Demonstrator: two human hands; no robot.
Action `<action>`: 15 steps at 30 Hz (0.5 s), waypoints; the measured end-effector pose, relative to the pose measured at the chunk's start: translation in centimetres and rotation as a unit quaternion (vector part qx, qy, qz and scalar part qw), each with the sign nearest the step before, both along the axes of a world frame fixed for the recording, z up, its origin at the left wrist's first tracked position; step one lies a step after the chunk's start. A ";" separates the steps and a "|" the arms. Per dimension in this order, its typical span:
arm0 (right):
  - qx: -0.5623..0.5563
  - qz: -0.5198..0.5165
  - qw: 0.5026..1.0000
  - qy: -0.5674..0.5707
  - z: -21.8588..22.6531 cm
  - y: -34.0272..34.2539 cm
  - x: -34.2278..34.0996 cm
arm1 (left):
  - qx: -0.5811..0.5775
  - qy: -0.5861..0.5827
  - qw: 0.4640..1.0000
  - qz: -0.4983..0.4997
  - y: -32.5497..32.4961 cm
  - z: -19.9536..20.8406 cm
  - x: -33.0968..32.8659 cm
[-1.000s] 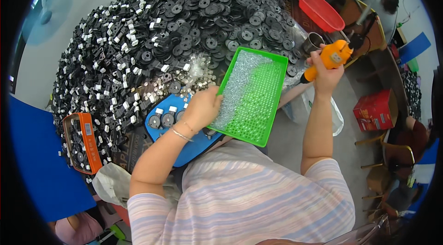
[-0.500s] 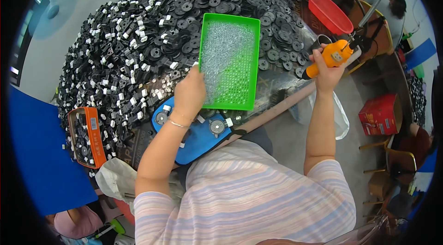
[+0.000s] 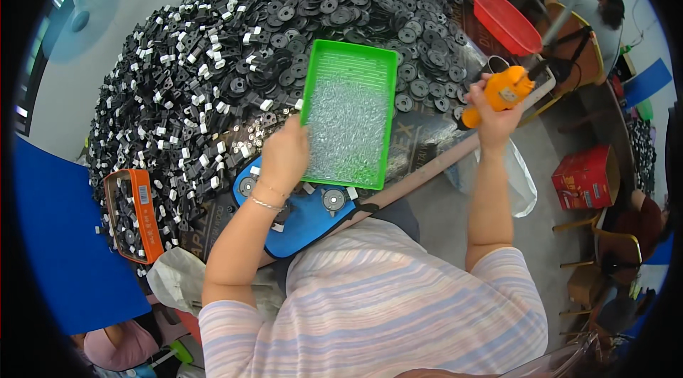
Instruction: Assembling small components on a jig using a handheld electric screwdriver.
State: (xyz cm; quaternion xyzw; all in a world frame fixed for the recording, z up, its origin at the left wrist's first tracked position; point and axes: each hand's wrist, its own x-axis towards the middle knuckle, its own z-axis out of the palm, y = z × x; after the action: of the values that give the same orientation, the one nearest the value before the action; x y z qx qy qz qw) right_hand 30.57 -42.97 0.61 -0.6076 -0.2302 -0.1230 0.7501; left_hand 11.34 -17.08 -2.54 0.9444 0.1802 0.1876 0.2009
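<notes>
1. One green tray [image 3: 352, 61], left edge gripped by the left hand [image 3: 287, 152]!
2. Right hand [image 3: 496, 113], well apart, clamps the orange power tool [image 3: 509, 86] right of the tray.
3. Blue board [image 3: 304, 225], tray's near side!

At the left of the frame we've got an orange box [image 3: 148, 229], with a pale barcode label [image 3: 144, 194] and a line of characters below it! Big block letters run across the dark bench [image 3: 411, 153], left of centre and right of centre. Far right, we catch pale print on a red carton [image 3: 587, 175].
</notes>
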 end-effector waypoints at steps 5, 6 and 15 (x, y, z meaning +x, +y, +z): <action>0.023 -0.021 0.999 0.037 0.0 -0.2 0.3 | 0.013 -0.020 0.999 0.041 0.6 0.0 0.6; 0.025 -0.010 0.999 0.046 0.0 0.5 -0.1 | 0.010 -0.024 0.999 0.032 -0.1 -0.1 0.8; 0.055 -0.017 0.997 0.058 0.2 0.2 0.0 | -0.033 -0.034 0.998 0.044 0.1 0.4 0.3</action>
State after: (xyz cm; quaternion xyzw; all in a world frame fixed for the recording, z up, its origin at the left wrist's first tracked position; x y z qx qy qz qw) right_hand 30.62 -42.76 0.80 -0.5753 -0.1686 -0.1131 0.7924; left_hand 11.61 -16.98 -2.12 0.9216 0.2205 0.2217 0.2300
